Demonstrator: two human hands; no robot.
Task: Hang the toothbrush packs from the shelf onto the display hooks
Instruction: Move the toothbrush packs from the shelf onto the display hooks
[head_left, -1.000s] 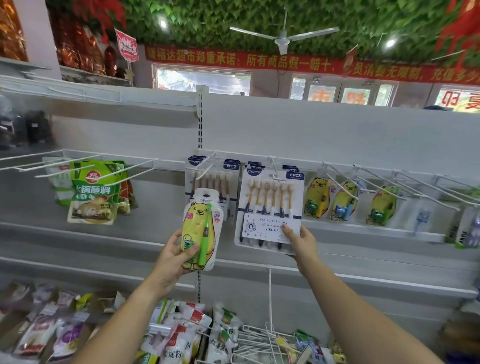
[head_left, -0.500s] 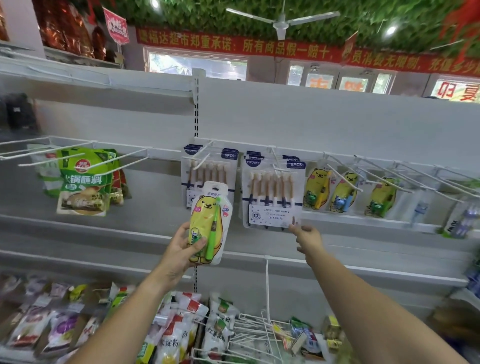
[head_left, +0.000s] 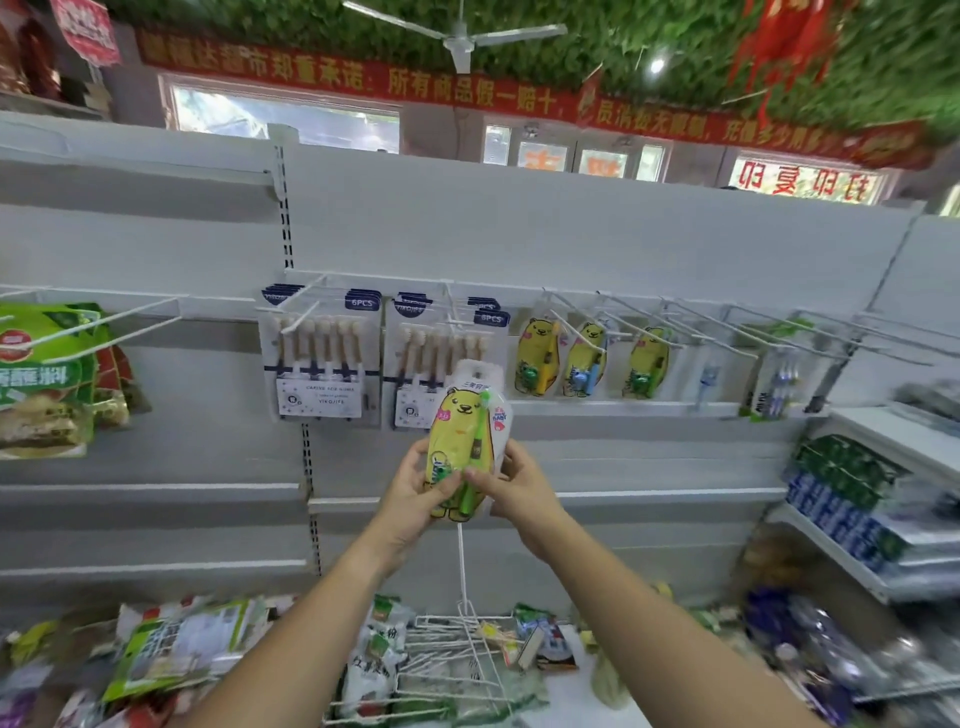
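Both hands hold a yellow bear-shaped toothbrush pack (head_left: 464, 426) with a green brush, upright in front of the shelving. My left hand (head_left: 415, 491) grips its lower left side and my right hand (head_left: 511, 488) pinches its lower right side. Behind it, two groups of white six-piece toothbrush packs (head_left: 319, 358) hang on white display hooks (head_left: 304, 314). To the right, three more yellow bear packs (head_left: 537, 358) hang on hooks. Further right several long hooks (head_left: 691, 325) stick out bare.
Green snack bags (head_left: 44, 379) hang on hooks at the left. Loose packets (head_left: 182, 644) and a pile of spare white wire hooks (head_left: 457, 654) lie on the lower shelf. Blue and green boxes (head_left: 841, 499) fill a side shelf at the right.
My right hand left the hanging six-piece pack and came down onto the bear pack. The bear pack moved right, in front of the second group, and the view turned right.
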